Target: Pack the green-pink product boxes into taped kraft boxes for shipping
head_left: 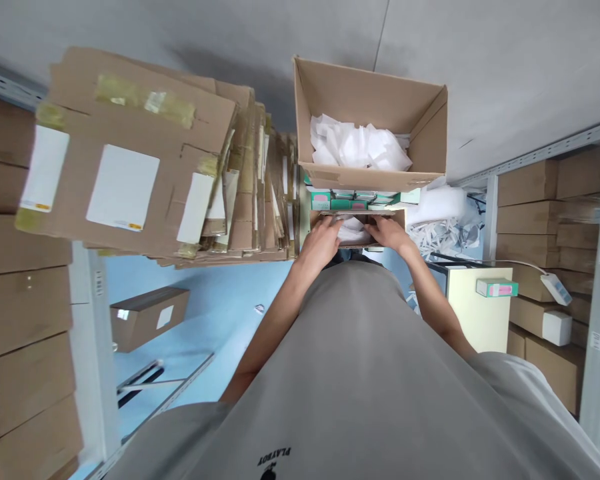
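A small open cardboard box point(399, 219) sits close against my body, with a white packing sheet point(354, 231) inside it. My left hand point(321, 241) bends over the box's left side, its curled fingers at the left part of the sheet. From the other side, my right hand point(387, 233) reaches in with bent fingers at the sheet's right part. The fingertips of both hands are partly hidden in the box. Just beyond it lie several small green-and-white boxes point(321, 199), some with pink labels.
A larger open carton point(370, 175) holding crumpled white sheets point(360, 143) stands behind. Flattened cardboard boxes point(130, 133) are stacked to the left. On the right are white packing scraps point(443, 233), a green-and-white box point(497, 287) on a pale surface, and shelves of cartons point(527, 217).
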{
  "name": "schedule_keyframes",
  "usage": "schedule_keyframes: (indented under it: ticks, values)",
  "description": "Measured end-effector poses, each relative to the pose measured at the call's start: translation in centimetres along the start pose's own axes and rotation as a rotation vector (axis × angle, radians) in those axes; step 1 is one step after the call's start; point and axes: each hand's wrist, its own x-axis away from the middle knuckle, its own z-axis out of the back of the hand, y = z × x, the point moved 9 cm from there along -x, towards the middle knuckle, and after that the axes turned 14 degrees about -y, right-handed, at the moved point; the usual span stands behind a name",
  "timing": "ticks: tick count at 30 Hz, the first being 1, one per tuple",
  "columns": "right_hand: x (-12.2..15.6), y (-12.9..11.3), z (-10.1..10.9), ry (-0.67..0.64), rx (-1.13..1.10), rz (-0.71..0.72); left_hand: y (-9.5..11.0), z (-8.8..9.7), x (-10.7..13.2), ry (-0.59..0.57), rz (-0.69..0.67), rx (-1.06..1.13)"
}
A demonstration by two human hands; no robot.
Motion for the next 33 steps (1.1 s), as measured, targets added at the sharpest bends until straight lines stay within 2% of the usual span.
schedule_keyframes:
  ticks: [3, 6, 9, 10, 12, 13, 15, 16, 18, 20, 21, 22, 24, 26, 27, 29, 33]
  values:
    - [0.8, 0.4, -0.9, -0.023, -0.017, 0.030, 0.3, -0.1, -0.2, 0.027, -0.045, 0.033]
    - [2.2, -0.2, -1.6, -0.082, -0.040, 0.109, 0.6, -0.2, -0.2, -0.012, -0.084, 0.043]
    - [5.1, -1.4, -0.4, -0.058, -0.090, 0.211, 1.3, 0.7, 0.5, -0.044, -0.101, 0.032]
    - [6.5, -2.0, 0.7, -0.009, -0.118, 0.266, 1.8, 1.6, 1.0, -0.024, -0.122, 0.041]
    - [9.8, -3.1, 4.4, 0.159, -0.171, 0.392, 3.5, 4.5, 2.2, 0.086, -0.204, 0.077]
    - [11.4, -3.6, 6.8, 0.268, -0.179, 0.440, 4.4, 6.5, 2.9, 0.170, -0.249, 0.095]
    - [13.3, -3.9, 12.1, 0.494, -0.139, 0.445, 6.1, 10.8, 3.9, 0.348, -0.313, 0.110]
    - [13.2, -4.0, 14.6, 0.573, -0.093, 0.409, 6.7, 12.8, 4.0, 0.438, -0.323, 0.106]
    - [10.8, -3.7, 19.2, 0.643, 0.017, 0.264, 7.7, 16.1, 3.4, 0.565, -0.320, 0.065]
    - [6.4, -3.2, 22.6, 0.582, 0.138, 0.080, 8.3, 17.6, 1.7, 0.575, -0.301, 0.014]
    - [3.9, -2.7, 23.5, 0.487, 0.188, -0.023, 8.4, 17.8, 0.8, 0.560, -0.286, 0.007]
    - [1.4, -1.9, 23.7, 0.340, 0.206, -0.120, 8.3, 17.8, -0.1, 0.540, -0.271, 0.012]
    - [-2.0, -0.7, 22.9, 0.066, 0.165, -0.212, 7.9, 17.2, -1.2, 0.509, -0.255, 0.047]
    - [-3.2, -0.3, 22.1, -0.045, 0.144, -0.226, 7.6, 16.5, -1.4, 0.503, -0.261, 0.082]
    - [-3.3, -0.4, 22.1, -0.028, 0.162, -0.211, 7.5, 16.3, -1.3, 0.506, -0.267, 0.093]
    - [-2.6, -1.2, 22.7, 0.086, 0.242, -0.153, 7.4, 16.0, -0.9, 0.518, -0.272, 0.109]
    - [1.1, -2.9, 23.5, 0.350, 0.363, -0.042, 7.0, 15.9, -0.2, 0.524, -0.277, 0.131]
